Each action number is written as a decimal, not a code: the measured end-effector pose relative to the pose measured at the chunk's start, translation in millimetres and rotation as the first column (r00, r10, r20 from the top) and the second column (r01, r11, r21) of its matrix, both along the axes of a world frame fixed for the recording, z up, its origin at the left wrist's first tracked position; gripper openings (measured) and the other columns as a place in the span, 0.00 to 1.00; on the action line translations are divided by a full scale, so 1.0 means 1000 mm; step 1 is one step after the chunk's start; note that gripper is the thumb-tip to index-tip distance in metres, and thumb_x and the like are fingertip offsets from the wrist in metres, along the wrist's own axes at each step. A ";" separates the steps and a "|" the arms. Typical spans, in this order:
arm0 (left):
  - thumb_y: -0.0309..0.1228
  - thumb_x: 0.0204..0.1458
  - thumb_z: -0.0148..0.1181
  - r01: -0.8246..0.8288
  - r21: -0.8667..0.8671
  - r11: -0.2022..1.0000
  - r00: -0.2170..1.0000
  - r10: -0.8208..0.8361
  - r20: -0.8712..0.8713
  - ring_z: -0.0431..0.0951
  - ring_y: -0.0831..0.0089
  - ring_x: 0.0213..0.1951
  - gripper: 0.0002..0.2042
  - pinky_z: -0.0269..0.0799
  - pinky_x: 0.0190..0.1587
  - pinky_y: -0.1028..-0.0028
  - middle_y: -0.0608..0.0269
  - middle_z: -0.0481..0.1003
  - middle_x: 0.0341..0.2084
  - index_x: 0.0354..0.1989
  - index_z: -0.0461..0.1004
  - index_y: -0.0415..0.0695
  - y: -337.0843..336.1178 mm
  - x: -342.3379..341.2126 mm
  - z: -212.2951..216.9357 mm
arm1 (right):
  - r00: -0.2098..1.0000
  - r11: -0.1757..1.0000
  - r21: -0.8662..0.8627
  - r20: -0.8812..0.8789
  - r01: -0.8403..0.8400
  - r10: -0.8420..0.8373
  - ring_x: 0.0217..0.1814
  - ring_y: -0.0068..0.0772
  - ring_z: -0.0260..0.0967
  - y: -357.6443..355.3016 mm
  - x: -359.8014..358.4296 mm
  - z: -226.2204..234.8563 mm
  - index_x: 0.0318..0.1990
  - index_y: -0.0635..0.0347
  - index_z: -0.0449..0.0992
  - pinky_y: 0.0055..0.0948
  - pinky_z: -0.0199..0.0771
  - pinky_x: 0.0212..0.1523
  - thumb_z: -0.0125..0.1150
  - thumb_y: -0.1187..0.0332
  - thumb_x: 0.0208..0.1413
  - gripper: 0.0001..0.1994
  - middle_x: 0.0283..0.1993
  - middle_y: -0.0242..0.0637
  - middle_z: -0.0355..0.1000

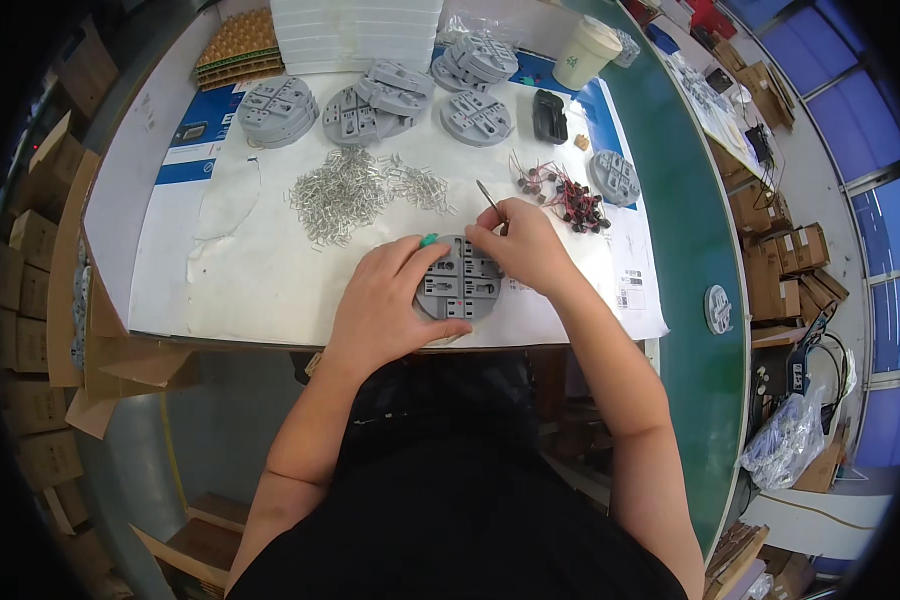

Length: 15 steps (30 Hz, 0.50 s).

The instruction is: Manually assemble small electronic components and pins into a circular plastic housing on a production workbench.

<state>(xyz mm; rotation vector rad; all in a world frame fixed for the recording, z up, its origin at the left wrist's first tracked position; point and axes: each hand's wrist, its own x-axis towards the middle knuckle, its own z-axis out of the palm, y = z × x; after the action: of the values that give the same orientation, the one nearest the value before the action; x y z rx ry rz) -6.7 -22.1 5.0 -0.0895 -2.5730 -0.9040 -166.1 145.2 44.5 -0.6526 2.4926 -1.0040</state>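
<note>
Both hands met over a round grey disc [460, 281] at the near edge of the white paper sheet [250, 270]. Her left hand [385, 300] lay spread on the disc's left side, fingers curled over its rim and steadying it, with a small green bit [429, 240] showing just past the fingertips. Her right hand [518, 246] rested on the disc's far right edge, pinched around thin metal tweezers [490, 203] whose free end pointed up and away from the hands.

Under everything ran the green worktable [700, 230], stretching well beyond the right hand. Past both hands, at the far side of the sheet, stood stacks of grey discs [370, 100], and behind those a white ribbed tray [355, 35]. Between the stacks and the hands lay a loose pile of small metal clips [345, 195]. Just beyond the right hand sat a cluster of little red and dark parts [570, 198], with a single grey disc [615, 177] beside them. Farther off were a black case [549, 116] and a pale paper cup [585, 52].
</note>
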 end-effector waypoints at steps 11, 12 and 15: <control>0.55 0.36 0.81 -0.005 -0.023 1.000 1.000 0.005 -0.017 0.74 0.52 0.59 0.43 0.70 0.63 0.56 0.55 0.72 0.59 0.62 0.75 0.46 -0.001 0.002 -0.002 | 0.985 0.996 0.083 -0.170 -0.014 0.028 0.46 0.51 0.78 -0.001 0.023 -0.010 0.37 0.63 0.80 0.42 0.77 0.46 0.71 0.57 0.56 0.16 0.45 0.46 0.78; 0.55 0.36 0.81 -0.005 -0.023 1.000 1.000 0.004 -0.018 0.74 0.52 0.59 0.43 0.70 0.63 0.56 0.55 0.72 0.59 0.62 0.75 0.46 -0.001 0.002 -0.002 | 0.985 0.995 0.095 -0.172 -0.016 0.032 0.45 0.51 0.78 -0.001 0.026 -0.007 0.38 0.63 0.80 0.43 0.77 0.45 0.72 0.58 0.56 0.15 0.45 0.45 0.78; 0.55 0.36 0.82 -0.001 -0.018 1.000 1.000 0.001 -0.006 0.74 0.52 0.59 0.43 0.70 0.63 0.56 0.55 0.72 0.59 0.62 0.74 0.47 -0.001 0.002 -0.001 | 0.983 0.998 0.066 -0.184 -0.013 0.025 0.43 0.50 0.79 0.007 0.025 -0.004 0.39 0.61 0.81 0.42 0.78 0.43 0.72 0.60 0.56 0.14 0.46 0.44 0.78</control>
<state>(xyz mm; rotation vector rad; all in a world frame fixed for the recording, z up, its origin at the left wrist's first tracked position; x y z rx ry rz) -4.5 -23.1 4.2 -0.0958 -2.5759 -0.8794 -141.3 152.6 40.1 -0.7802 2.6604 -0.8881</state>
